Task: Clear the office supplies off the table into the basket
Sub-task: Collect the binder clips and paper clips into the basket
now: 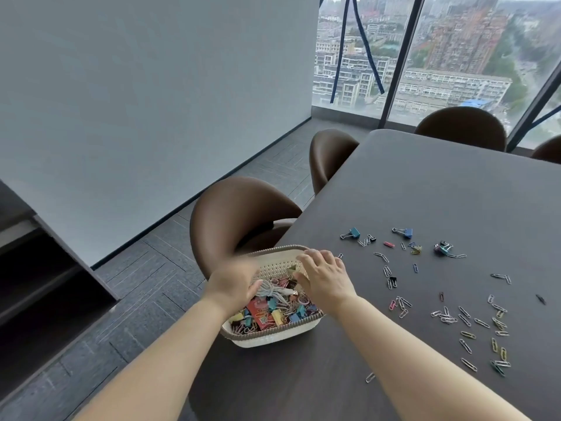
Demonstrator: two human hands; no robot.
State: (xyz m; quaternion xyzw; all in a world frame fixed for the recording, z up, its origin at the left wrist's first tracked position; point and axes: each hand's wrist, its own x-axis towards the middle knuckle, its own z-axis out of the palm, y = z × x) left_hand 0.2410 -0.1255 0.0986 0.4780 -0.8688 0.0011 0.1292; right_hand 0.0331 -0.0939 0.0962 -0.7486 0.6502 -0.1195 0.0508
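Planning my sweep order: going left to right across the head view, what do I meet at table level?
Left hand → right hand → blue binder clip → clump of binder clips → lone dark clip far right.

The table (440,192) in front of me is a dark, matt slab with a rounded far corner. The basket (273,338) stands on it at my left, close to the table's left edge. All other items lie loose on the surface to the right of the basket:

- a teal binder clip (353,233) and a blue binder clip (406,233), farthest from me, well apart from each other;
- a cluster of small binder clips (442,248) to their right;
- a red paper clip (389,244) between the two;
- a small black binder clip (393,281) nearer me;
- scattered silver and yellow paper clips (473,325), densest at my right;
- one silver paper clip (370,377) lying alone, nearest me.
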